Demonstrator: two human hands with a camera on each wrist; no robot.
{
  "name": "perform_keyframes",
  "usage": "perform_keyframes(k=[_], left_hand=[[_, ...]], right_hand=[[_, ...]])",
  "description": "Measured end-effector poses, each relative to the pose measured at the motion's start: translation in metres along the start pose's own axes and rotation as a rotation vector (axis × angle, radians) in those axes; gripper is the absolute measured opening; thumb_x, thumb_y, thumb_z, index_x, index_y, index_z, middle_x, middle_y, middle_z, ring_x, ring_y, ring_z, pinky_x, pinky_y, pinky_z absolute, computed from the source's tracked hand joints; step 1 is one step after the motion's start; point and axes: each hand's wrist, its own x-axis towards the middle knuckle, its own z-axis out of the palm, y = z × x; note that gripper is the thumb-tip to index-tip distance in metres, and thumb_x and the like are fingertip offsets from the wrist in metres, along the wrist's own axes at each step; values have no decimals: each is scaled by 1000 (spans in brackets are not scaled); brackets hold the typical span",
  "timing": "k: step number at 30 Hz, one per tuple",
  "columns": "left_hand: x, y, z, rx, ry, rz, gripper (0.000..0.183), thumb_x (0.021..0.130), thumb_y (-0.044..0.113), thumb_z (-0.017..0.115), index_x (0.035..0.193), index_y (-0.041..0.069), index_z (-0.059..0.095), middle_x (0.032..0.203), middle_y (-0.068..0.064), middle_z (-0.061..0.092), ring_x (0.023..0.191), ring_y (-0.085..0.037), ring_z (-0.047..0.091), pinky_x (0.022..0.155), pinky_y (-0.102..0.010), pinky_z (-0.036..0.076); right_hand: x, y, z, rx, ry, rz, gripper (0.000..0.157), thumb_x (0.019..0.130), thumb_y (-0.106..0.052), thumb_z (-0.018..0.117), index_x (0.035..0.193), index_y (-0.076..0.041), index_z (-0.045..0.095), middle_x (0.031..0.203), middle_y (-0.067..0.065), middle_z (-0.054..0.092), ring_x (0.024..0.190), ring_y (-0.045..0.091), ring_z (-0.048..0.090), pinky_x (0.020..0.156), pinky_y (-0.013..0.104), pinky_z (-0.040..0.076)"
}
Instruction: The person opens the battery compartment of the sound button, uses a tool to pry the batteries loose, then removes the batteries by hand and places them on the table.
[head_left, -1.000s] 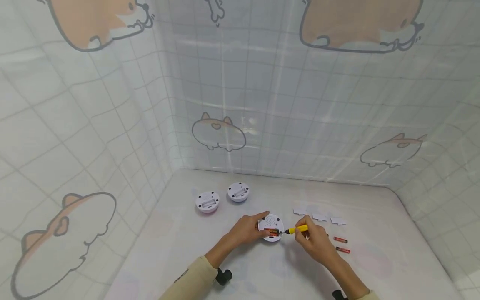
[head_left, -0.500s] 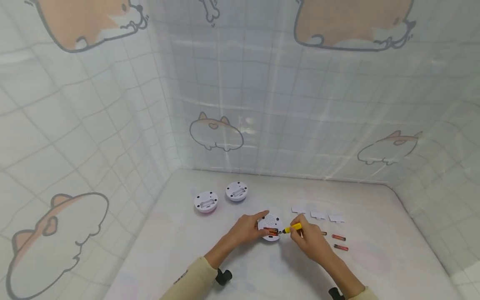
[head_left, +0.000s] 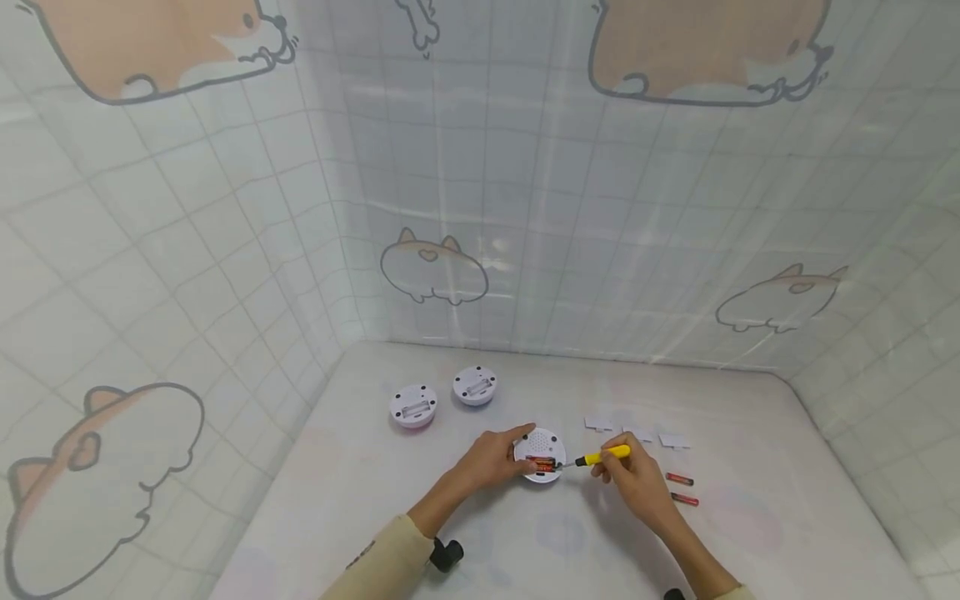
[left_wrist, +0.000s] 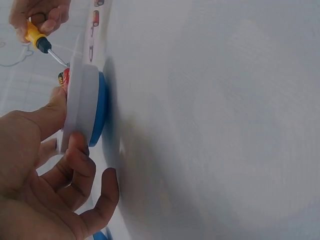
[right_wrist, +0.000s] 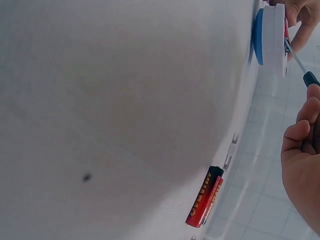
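My left hand (head_left: 491, 457) grips the edge of a round white device (head_left: 538, 440) with a blue side (left_wrist: 101, 110), its underside facing up. Red-and-black batteries (head_left: 543, 467) lie in its open compartment, and the left thumb (left_wrist: 57, 102) rests close to them. My right hand (head_left: 636, 482) holds a yellow-and-black screwdriver (head_left: 617, 452) by its handle. The metal shaft (right_wrist: 297, 59) points left, and its tip is right at the batteries' end of the compartment. How the tip meets the compartment is too small to tell.
Two similar white devices (head_left: 413, 407) (head_left: 475, 386) stand at the back left, their compartments uncovered. Three white battery covers (head_left: 673, 441) lie in a row behind the right hand. Loose red-and-black batteries (head_left: 679, 479) (right_wrist: 204, 197) lie right of that hand. Patterned curtain walls (head_left: 525, 208) surround the white table (head_left: 360, 483).
The right hand went slightly left with the screwdriver, then back right, the handle now leaning farther from the device. The left hand keeps its grip on the device.
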Motion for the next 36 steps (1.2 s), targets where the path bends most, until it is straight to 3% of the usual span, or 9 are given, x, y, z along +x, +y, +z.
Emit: perform_keyframes(k=[11, 16, 20, 24, 32, 36], left_hand=[[2, -2, 2, -8, 2, -6, 70, 87, 45, 77, 148, 25, 51, 64, 8, 47, 60, -6, 42, 56, -24, 34], [3, -1, 2, -2, -9, -35, 71, 86, 48, 76, 149, 27, 50, 66, 8, 44, 63, -7, 42, 58, -25, 33], [2, -1, 2, -15, -18, -51, 72, 86, 49, 77, 149, 28, 50, 67, 7, 44, 64, -7, 42, 58, -25, 34], [2, -1, 3, -11, -13, -36, 72, 86, 48, 77, 149, 27, 50, 66, 7, 45, 62, -6, 42, 57, -25, 34], [3, -3, 5, -9, -11, -25, 74, 86, 48, 77, 150, 23, 49, 64, 8, 45, 60, -6, 41, 58, -24, 34], [2, -3, 5, -1, -5, -14, 74, 86, 47, 77, 150, 22, 49, 64, 8, 46, 60, -6, 42, 59, -24, 35]], right_hand=[[-2, -7, -2, 40, 8, 42, 15, 106, -26, 53, 110, -12, 54, 83, 5, 70, 75, 21, 62, 68, 28, 50], [-5, -10, -1, -59, 10, -48, 9, 104, -21, 57, 108, -15, 54, 83, 0, 68, 75, 19, 58, 65, 25, 46], [-8, -9, 1, -160, -1, -168, 7, 102, -17, 61, 106, -18, 55, 79, -9, 66, 69, 14, 53, 58, 25, 42], [-9, -11, 3, -186, -3, -234, 8, 101, -17, 62, 106, -19, 55, 78, -12, 65, 66, 11, 51, 55, 25, 41], [-11, -10, 2, -126, 26, -169, 5, 103, -16, 59, 106, -17, 55, 79, -10, 68, 74, 14, 55, 62, 26, 43], [-11, -8, 3, -125, 14, -175, 6, 103, -18, 59, 107, -18, 55, 80, -10, 69, 74, 15, 55, 60, 26, 42]])
